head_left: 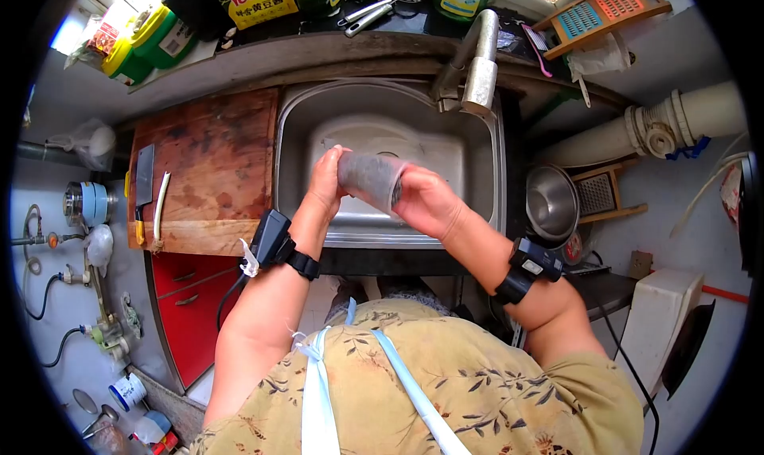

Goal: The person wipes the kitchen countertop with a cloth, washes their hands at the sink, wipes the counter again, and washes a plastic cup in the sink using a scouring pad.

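Over the steel sink (484, 176), a grey, somewhat see-through cylindrical container (370, 179) is held tilted between both hands. My left hand (325, 176) grips its left end, fingers mostly behind it. At the right end, my right hand (427, 200) is wrapped round the rim, with part of the fingers hidden. The container is slightly blurred, and its contents cannot be made out. Below it lies the sink basin with its drain partly in sight.
A metal faucet (480, 85) hangs over the sink's back right. On the left, a wooden cutting board (215, 168) bears a cleaver (144, 176) and a pale green stalk (161, 206). Steel bowls (551, 204) stand at the right; bottles and a grater (601, 17) line the back.
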The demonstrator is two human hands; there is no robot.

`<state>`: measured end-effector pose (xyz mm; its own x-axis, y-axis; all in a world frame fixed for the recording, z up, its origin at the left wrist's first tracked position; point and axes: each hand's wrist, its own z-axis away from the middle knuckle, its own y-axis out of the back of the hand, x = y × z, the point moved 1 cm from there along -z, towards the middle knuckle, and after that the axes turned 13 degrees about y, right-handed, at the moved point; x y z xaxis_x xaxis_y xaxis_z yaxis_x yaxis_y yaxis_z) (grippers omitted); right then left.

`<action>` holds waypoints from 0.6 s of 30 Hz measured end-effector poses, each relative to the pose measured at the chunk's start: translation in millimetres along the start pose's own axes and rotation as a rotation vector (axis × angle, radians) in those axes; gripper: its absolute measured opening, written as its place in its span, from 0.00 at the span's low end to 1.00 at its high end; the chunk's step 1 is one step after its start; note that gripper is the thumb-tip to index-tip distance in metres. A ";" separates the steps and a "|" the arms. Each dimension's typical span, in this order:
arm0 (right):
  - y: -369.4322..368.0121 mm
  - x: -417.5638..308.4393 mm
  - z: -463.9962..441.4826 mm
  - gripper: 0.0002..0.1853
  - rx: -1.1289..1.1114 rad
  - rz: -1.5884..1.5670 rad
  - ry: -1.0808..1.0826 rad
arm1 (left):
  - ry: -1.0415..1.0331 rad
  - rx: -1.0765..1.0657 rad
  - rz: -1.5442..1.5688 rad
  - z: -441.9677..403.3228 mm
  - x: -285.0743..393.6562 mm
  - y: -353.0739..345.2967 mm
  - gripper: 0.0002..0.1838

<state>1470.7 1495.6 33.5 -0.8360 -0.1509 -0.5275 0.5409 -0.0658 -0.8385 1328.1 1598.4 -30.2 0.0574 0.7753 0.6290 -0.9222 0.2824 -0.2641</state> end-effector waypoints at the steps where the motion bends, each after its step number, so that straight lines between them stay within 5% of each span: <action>1: -3.0 2.3 -1.6 0.22 0.051 -0.139 0.067 | -0.068 -0.023 0.067 2.1 -1.1 -1.9 0.17; 4: -9.8 11.9 0.4 0.21 0.118 -0.294 0.116 | -0.177 -0.056 0.133 4.1 -5.6 0.3 0.15; 8: -7.4 23.9 -2.4 0.21 0.077 0.318 0.043 | -0.099 -0.092 -0.030 11.0 -1.0 -0.1 0.15; 10: 3.6 25.5 -14.6 0.19 -0.561 1.259 0.484 | -0.043 -0.036 -0.074 4.8 -5.5 0.9 0.16; 11: 4.8 24.6 -16.9 0.16 -0.647 1.486 0.436 | 0.011 0.019 -0.121 1.4 -8.4 1.8 0.17; 15: 3.2 19.8 -20.4 0.10 -0.726 1.800 0.326 | 0.263 -0.005 -0.213 6.4 -9.1 0.8 0.19; 17: 18.1 25.7 -20.8 0.11 -0.788 1.787 0.705 | 0.333 0.049 -0.325 3.1 -5.1 1.8 0.20; 18: 19.5 28.2 -21.7 0.11 -0.791 1.786 0.704 | 0.333 0.050 -0.322 3.8 -2.2 2.6 0.20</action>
<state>1455.7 1511.5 -0.6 0.4565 0.7758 -0.4356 0.6290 0.0648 0.7747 1324.1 1595.3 -29.5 0.4565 0.7940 0.4016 -0.8539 0.5177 -0.0530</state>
